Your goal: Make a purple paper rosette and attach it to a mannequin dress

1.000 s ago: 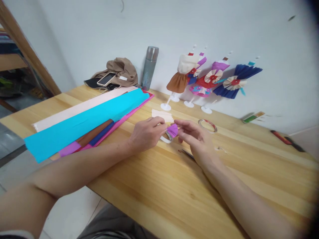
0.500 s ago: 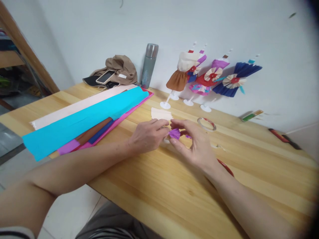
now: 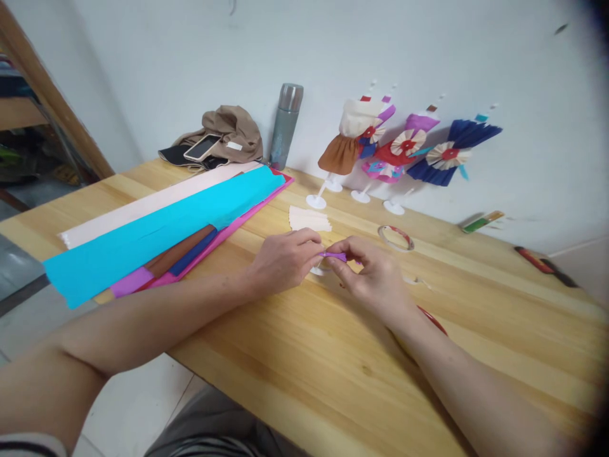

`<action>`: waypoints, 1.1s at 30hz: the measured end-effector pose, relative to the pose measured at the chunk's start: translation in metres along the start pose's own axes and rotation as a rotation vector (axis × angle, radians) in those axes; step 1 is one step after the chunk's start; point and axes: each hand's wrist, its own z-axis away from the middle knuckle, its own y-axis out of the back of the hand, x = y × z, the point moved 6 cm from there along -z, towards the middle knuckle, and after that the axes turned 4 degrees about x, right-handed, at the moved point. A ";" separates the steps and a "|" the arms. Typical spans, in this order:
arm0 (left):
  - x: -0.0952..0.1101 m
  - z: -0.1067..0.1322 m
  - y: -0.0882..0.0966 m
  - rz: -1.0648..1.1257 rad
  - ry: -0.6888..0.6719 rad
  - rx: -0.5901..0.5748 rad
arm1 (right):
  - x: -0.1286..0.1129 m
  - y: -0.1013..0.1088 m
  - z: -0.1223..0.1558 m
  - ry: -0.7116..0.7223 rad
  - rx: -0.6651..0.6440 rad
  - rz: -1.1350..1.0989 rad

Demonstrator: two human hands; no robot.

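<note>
L hand [image 3: 288, 260] & R hand [image 3: 378, 276] nearly meet over mid-table, both narrow, pinching one small purple crepe-paper pc [image 3: 337, 256] btwn them. L thumb & fingers have its gathered left end; R thumb & index squeeze its right part, so it shows edge-on, a thin fold lying L to R in the gap. Another purple bit shows just past the R fingers; can't tell if same pc. Height above the wooden table [image 3: 295, 355]: can't tell. Past the R forearm, a red curved handle [image 3: 432, 319] pokes out, rest hidden. White scrap [image 3: 416, 280] lies R of the R hand; white ring [image 3: 318, 271] is mostly hidden below the purple pc. Over on L, a cyan crepe-paper strip [image 3: 181, 231] lies on other strips (brown, navy, magenta), w/ a pale pink strip [image 3: 157, 202] along its far side. Red & black tool [image 3: 545, 265] is far R, well apart from the hands. Just beyond the hands: tape roll [image 3: 396, 238] on R, cream pleated paper [image 3: 309, 219] flat on L. Farther: green pack [image 3: 480, 222] near the wall, phone [image 3: 203, 147] on a brown cloth bundle [image 3: 238, 130], upright thermos [image 3: 286, 127] beside it, then four mini dress stands w/ paper outfits, incl. a navy dress [image 3: 440, 168] w/ cream rosette.
</note>
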 end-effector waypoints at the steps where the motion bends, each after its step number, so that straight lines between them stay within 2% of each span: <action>1: 0.000 0.000 0.000 0.004 0.006 -0.001 | -0.001 0.000 0.000 0.004 -0.004 0.006; 9: 0.005 0.000 0.005 -0.015 -0.037 -0.014 | -0.002 -0.003 0.000 -0.060 -0.002 0.004; 14: 0.013 -0.001 0.004 -0.164 -0.224 -0.036 | 0.000 -0.004 0.000 -0.126 -0.010 -0.040; 17: 0.018 0.001 0.006 -0.226 -0.336 0.015 | 0.003 -0.006 0.000 -0.184 0.001 -0.058; 21: 0.027 0.003 0.015 -0.244 -0.452 0.150 | 0.008 -0.006 0.000 -0.203 0.045 -0.030; 23: 0.022 -0.001 0.021 -0.197 -0.366 0.200 | 0.009 -0.005 0.001 -0.202 0.064 -0.006; 27: -0.004 -0.011 0.028 -0.004 -0.013 0.231 | 0.004 -0.002 0.001 -0.126 0.096 0.063; 33: -0.024 -0.010 0.010 0.324 0.265 0.046 | -0.009 -0.004 0.004 0.039 0.062 0.099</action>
